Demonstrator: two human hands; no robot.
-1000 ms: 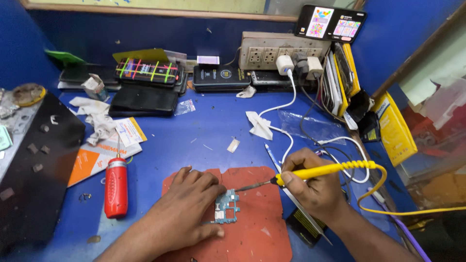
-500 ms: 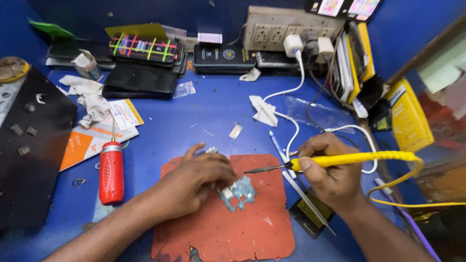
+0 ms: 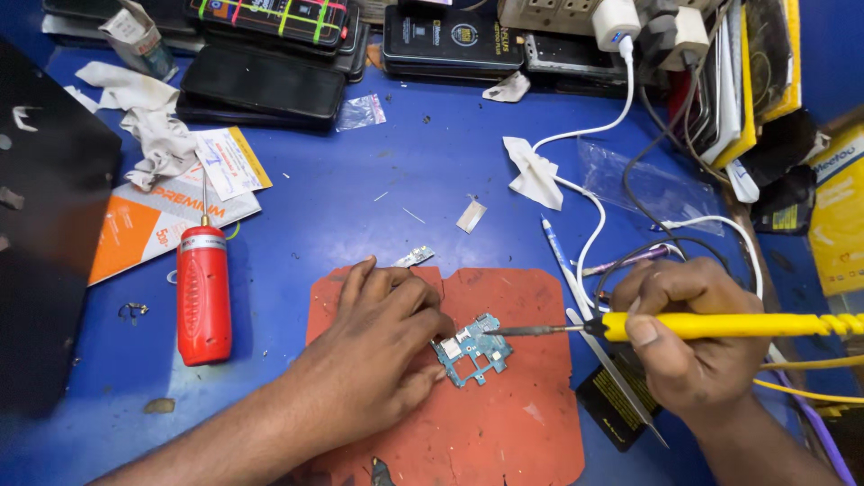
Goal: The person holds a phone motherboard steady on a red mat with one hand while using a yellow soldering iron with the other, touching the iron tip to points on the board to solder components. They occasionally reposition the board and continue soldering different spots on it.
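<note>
A small teal circuit board (image 3: 474,348) lies on a red-orange work mat (image 3: 513,414) at the front of the blue bench. My left hand (image 3: 382,346) rests on the mat with its fingertips pressing the board's left edge. My right hand (image 3: 693,346) grips a yellow-handled soldering iron (image 3: 720,326). The iron's metal tip points left and touches the top right of the board. Its yellow cord runs off to the right.
A red bottle-shaped tool (image 3: 203,292) lies left of the mat beside an orange packet (image 3: 144,225). Tweezers (image 3: 612,378), a pen (image 3: 556,245) and white cables (image 3: 594,225) lie right of the mat. Phones (image 3: 261,85) and a power strip (image 3: 558,13) line the back edge.
The view has closed in on the bench. My left hand has settled flat onto the board's left side, and the iron's tip has come down onto the board.
</note>
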